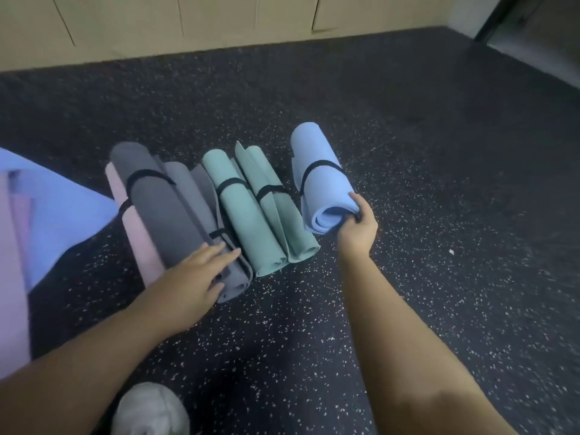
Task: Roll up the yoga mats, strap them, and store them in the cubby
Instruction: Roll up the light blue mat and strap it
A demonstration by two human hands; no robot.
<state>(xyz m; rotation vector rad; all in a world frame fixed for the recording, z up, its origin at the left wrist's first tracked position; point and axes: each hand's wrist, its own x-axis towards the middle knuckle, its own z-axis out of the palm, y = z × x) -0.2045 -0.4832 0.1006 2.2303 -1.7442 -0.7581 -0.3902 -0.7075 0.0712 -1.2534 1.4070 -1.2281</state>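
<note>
- Right hand (357,226) has the near end of the blue rolled mat (320,177) pinched, fingers curled over the top edge of the roll and the thumb tucked under at the open spiral end. A black strap (317,169) goes around the middle of this mat.
- That blue mat lies on the speckled dark floor (439,183), just to the right of the other rolls and a bit apart from them.
- Left hand (194,274) lies flat on the near end of the grey rolled mats (163,208), fingers straight and slightly spread, not gripping anything.
- Grey rolls are strapped in black too, and there's a pink roll (138,240) squeezed against their left side.
- Two green rolled mats (251,211) sit between the grey ones and the blue one, each with its own black strap, touching each other.
- Far left there's a blue mat lying unrolled (56,215) with a pink mat (12,277) beside it.
- Beige cabinet doors (188,20) run along the far wall.
</note>
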